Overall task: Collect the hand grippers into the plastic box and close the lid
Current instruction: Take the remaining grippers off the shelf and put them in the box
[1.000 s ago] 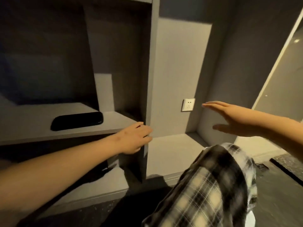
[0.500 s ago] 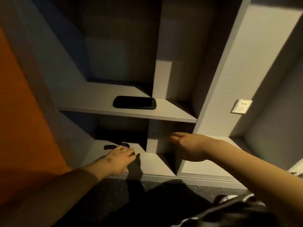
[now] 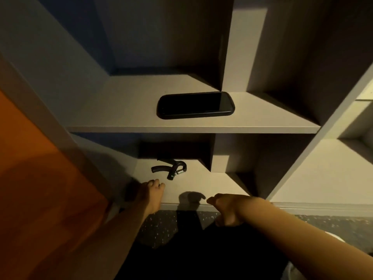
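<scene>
A black hand gripper [image 3: 170,169] with a metal spring lies on the bottom shelf [image 3: 193,184] of a grey cabinet, partly in shadow under the shelf above. My left hand [image 3: 152,191] rests near the front of that bottom shelf, just short of the hand gripper and apart from it, fingers loosely curled and holding nothing. My right hand [image 3: 228,209] hovers at the shelf's front edge to the right, fingers loosely bent, empty. No plastic box is in view.
A black phone [image 3: 195,105] lies on the middle shelf [image 3: 181,129]. A vertical divider [image 3: 290,164] separates a second compartment on the right. An orange panel [image 3: 30,168] fills the left. Dark speckled floor [image 3: 161,225] runs below the cabinet.
The view has dropped and moved closer to the cabinet. My left hand stays at the bottom shelf near the hand gripper. My right hand has lowered to the shelf's front edge and its fingers have curled.
</scene>
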